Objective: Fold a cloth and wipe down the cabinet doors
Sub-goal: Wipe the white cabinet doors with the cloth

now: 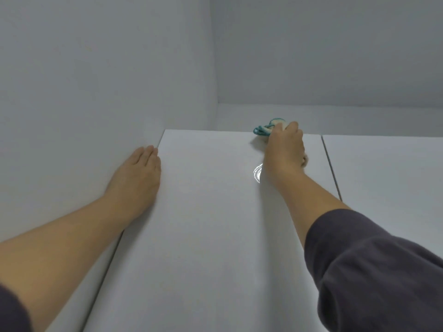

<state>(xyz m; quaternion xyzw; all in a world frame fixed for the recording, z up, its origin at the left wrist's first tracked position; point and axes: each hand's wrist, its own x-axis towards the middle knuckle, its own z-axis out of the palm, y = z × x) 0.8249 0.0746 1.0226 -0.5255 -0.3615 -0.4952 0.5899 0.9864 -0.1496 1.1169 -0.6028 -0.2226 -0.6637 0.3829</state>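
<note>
The right hand's fingers (291, 127) are curled down over a bunched cloth (263, 130), gripping it and pressing it against the top edge of a white cabinet door (203, 224). The right hand (284, 149) sits at about 1 o'clock from the centre of the view. The cloth is cream with a teal border. Its teal loops stick out past the fingertips toward 10 o'clock, and a small cream fold shows under the heel of the hand at 4 o'clock, so its long axis seems to run along that line. Most of it is hidden under the palm.

The left hand (139, 173), at 9 o'clock, holds nothing. Its fingers (148, 154) are straight and close together, pointing to 1 o'clock. The palm lies flat on the pale wall (84, 80) just beside the door's left edge.

Both forearms are bare below dark grey sleeves (374, 271). A small glare spot (257, 172) shines on the glossy door at the right wrist. A narrow dark gap (332, 168) separates this door from a second door (388, 176) at 3 o'clock. Plain pale grey surfaces (335, 49) fill the room above, meeting in a corner at 12 o'clock.
</note>
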